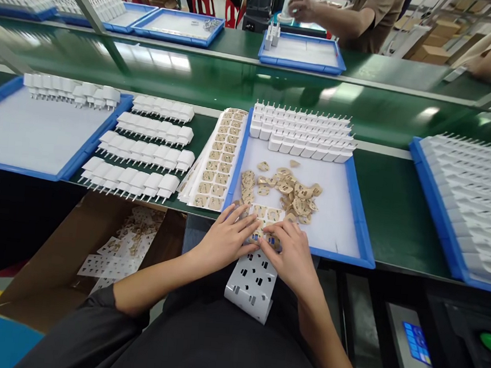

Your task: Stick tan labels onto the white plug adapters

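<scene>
Both hands press on a white sticker sheet [253, 276] at the near edge of the blue tray [356, 216]. The left hand [227, 237] and right hand [289, 251] pinch it with bent fingers. A hard pull might tear a tan sticker [290, 191] or knock the pile off the tray.

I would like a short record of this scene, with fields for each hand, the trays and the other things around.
left hand: left hand on a sticker sheet at the tray edge
right hand: right hand pressing the same sheet
middle tray: blue tray with loose tan stickers and rows of white plugs
beside tray: stack of full sticker sheets
below table: cardboard box with used sheets
behind: another person's hand
</scene>
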Tool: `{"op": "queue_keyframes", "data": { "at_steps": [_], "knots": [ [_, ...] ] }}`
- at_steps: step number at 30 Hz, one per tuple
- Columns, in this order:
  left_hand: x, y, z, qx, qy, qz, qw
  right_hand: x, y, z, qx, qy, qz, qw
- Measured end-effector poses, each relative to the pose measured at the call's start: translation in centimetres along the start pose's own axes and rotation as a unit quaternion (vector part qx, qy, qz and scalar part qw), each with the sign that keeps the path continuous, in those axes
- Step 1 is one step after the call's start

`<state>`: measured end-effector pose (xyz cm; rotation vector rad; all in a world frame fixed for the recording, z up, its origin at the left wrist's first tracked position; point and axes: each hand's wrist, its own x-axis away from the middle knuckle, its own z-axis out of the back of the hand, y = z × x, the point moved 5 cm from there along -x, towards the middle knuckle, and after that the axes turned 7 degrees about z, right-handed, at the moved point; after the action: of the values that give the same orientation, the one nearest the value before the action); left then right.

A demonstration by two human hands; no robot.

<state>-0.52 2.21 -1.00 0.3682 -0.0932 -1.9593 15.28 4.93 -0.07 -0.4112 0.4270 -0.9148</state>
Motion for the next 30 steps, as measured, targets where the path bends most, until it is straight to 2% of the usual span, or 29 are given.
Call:
{"op": "queue_keyframes", "data": {
  "at_steps": [7, 11, 14, 17, 20, 24, 27, 30],
  "knots": [
    [-0.3, -0.2, -0.1, 0.008, -0.033, 0.025, 0.999, -0.7, -0.2, 0.3, -0.053, 0.009, 0.002, 0.999],
    [-0.5, -0.5, -0.3, 0.024, -0.073, 0.048, 0.996, -0.6, -0.6, 1.4, -0.185, 0.003, 0.048, 0.981],
    [-0.5, -0.9, 0.2, 0.060, -0.098, 0.051, 0.992, -0.3, -0.1, 1.8, -0.283, 0.003, 0.024, 0.959],
    [-1.4, -1.8, 1.4, 0.104, -0.105, 0.035, 0.988, -0.2, 0.8, 1.2, -0.312, -0.010, -0.009, 0.950],
    [-5.1, -3.9, 3.2, 0.102, -0.050, 0.050, 0.992, -0.3, 1.6, 0.4, -0.341, -0.015, -0.024, 0.940],
    [-13.8, -6.9, 4.6, 0.039, 0.073, 0.100, 0.992, -0.3, 2.1, 0.2, -0.367, -0.020, -0.022, 0.930],
    [-19.9, -7.3, 3.7, -0.006, 0.099, 0.088, 0.991, -0.2, 2.0, 0.9, -0.319, -0.005, 0.007, 0.948],
    [-23.4, -6.9, 2.0, -0.017, 0.085, 0.076, 0.993, -0.2, 1.6, 1.3, -0.288, 0.002, 0.034, 0.957]
  ]
}}
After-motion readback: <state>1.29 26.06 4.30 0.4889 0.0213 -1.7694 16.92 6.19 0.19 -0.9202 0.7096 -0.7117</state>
